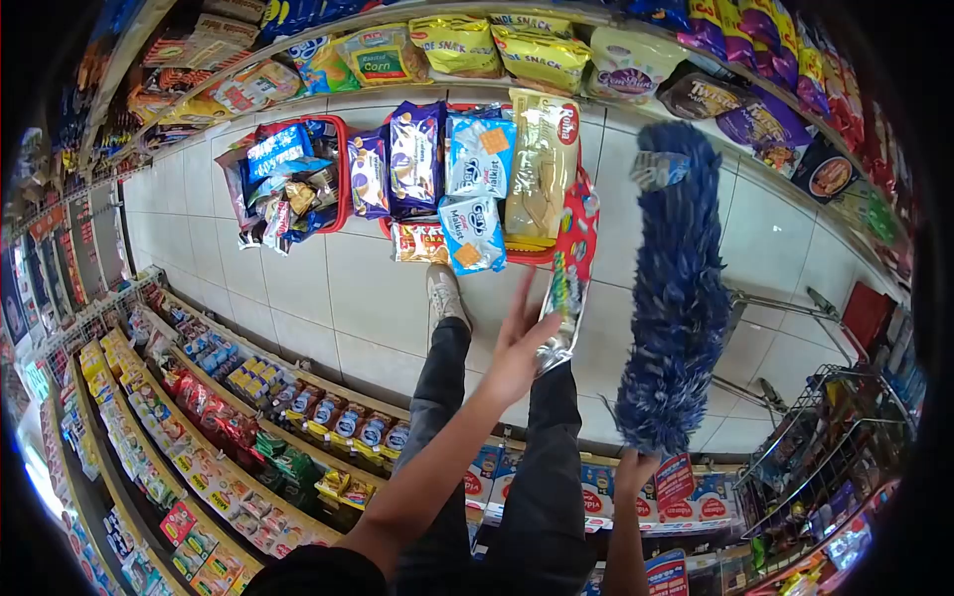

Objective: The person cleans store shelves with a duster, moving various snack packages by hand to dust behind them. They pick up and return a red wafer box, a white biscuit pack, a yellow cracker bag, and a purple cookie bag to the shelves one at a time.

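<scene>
My left hand (512, 363) reaches over the floor, its fingers stretched out and apart. Its thumb overlaps the silver lower end of a long red snack packet (574, 233). That packet leans along the right side of a filled red basket (588, 149). Around it are a tall Roma biscuit pack (542, 164), blue-and-white Malkist packs (473, 233) and purple packs (415, 154). At the lower right my right hand (636, 472) is closed round the lower end of a big fluffy blue duster (676, 298), which stands up across the view; its handle is hidden in the grip.
Another red basket (344, 174) with snack packs stands to the left. Shelves of snacks (452, 45) curve along the top, and tiered shelves (238, 417) fill the lower left. A wire rack (825, 447) and metal legs (785, 303) stand at right on the tiled floor (383, 348).
</scene>
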### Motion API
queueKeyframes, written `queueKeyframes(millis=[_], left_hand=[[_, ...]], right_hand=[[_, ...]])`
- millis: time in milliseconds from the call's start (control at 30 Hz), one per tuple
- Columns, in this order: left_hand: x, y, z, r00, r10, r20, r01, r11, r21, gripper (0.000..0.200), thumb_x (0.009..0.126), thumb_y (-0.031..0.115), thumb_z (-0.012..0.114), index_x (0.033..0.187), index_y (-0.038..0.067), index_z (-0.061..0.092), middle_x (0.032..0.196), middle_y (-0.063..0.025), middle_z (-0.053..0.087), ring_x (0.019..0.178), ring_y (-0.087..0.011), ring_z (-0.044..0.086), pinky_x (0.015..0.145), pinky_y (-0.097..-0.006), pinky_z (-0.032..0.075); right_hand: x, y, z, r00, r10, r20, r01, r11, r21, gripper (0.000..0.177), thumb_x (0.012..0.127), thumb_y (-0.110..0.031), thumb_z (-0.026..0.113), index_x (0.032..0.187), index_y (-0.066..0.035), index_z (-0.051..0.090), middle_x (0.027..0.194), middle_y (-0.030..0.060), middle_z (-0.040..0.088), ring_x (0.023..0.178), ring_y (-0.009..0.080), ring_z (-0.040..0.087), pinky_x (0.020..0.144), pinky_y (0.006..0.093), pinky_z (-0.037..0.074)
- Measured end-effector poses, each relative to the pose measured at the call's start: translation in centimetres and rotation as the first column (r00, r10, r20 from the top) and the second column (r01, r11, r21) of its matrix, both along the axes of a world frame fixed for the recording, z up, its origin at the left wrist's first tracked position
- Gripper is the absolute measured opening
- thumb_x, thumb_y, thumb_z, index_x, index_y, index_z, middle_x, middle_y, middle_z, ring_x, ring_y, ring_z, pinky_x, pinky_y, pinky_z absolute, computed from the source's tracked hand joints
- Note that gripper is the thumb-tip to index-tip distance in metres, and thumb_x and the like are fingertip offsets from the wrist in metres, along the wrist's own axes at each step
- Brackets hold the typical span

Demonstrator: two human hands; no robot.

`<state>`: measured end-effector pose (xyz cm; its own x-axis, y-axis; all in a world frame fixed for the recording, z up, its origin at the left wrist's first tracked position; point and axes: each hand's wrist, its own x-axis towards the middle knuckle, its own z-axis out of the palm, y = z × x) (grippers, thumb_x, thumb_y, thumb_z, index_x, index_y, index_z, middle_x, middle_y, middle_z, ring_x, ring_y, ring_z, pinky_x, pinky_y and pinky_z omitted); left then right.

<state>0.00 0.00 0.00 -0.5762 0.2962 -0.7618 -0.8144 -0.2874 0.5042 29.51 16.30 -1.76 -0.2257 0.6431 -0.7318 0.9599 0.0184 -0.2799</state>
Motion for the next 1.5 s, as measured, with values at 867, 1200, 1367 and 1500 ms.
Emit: queueKeyframes(millis=[867, 1200, 1367, 1500], left_hand=[[-6.3, -36.1, 28.0, 0.906, 0.423, 0.0, -0.218, 0.467, 0.857, 0.045, 0.088, 0.034, 0.044, 0.12, 0.004, 0.051, 0.114, -0.0126, 0.06, 0.098, -0.0272, 0.061, 0.087, -0.041, 0.047], [-2.5, -43.3, 33.9, 0.812, 0.512, -0.282, -0.351, 0.813, 0.464, 0.062, 0.08, 0.02, 0.053, 0.136, 0.005, 0.032, 0.119, -0.0209, 0.053, 0.098, -0.0299, 0.061, 0.078, -0.0399, 0.053], [-0.9, -44.0, 34.2, 0.68, 0.161, -0.716, -0.311, 0.947, -0.083, 0.068, 0.08, 0.014, 0.056, 0.14, 0.006, 0.025, 0.132, -0.0109, 0.04, 0.103, -0.0162, 0.055, 0.082, -0.026, 0.047], [-1.3, -43.0, 32.2, 0.693, 0.378, -0.614, -0.385, 0.914, 0.127, 0.051, 0.087, 0.024, 0.055, 0.13, 0.004, 0.037, 0.114, -0.0076, 0.048, 0.089, -0.0135, 0.056, 0.074, -0.0243, 0.048]], right_hand=[[-31.5, -19.9, 30.2, 0.151, 0.933, -0.328, -0.764, 0.32, 0.56, 0.025, 0.079, -0.018, 0.054, 0.07, 0.005, 0.058, 0.065, 0.0254, 0.057, 0.063, 0.0429, 0.058, 0.057, 0.0471, 0.045], [-36.3, -24.3, 40.4, 0.037, 0.982, -0.185, -0.682, 0.16, 0.714, 0.025, 0.08, -0.02, 0.053, 0.069, 0.003, 0.056, 0.065, 0.0232, 0.058, 0.063, 0.0417, 0.058, 0.058, 0.0464, 0.043], [-34.1, -23.5, 43.0, 0.181, 0.962, -0.203, -0.638, 0.272, 0.721, 0.023, 0.078, -0.014, 0.052, 0.067, 0.006, 0.051, 0.059, 0.0245, 0.051, 0.057, 0.0397, 0.052, 0.056, 0.0445, 0.041], [-31.0, -20.6, 43.5, 0.158, 0.949, -0.271, -0.565, 0.312, 0.764, 0.015, 0.075, -0.006, 0.048, 0.07, 0.008, 0.048, 0.062, 0.0221, 0.049, 0.056, 0.0291, 0.044, 0.059, 0.0408, 0.038]])
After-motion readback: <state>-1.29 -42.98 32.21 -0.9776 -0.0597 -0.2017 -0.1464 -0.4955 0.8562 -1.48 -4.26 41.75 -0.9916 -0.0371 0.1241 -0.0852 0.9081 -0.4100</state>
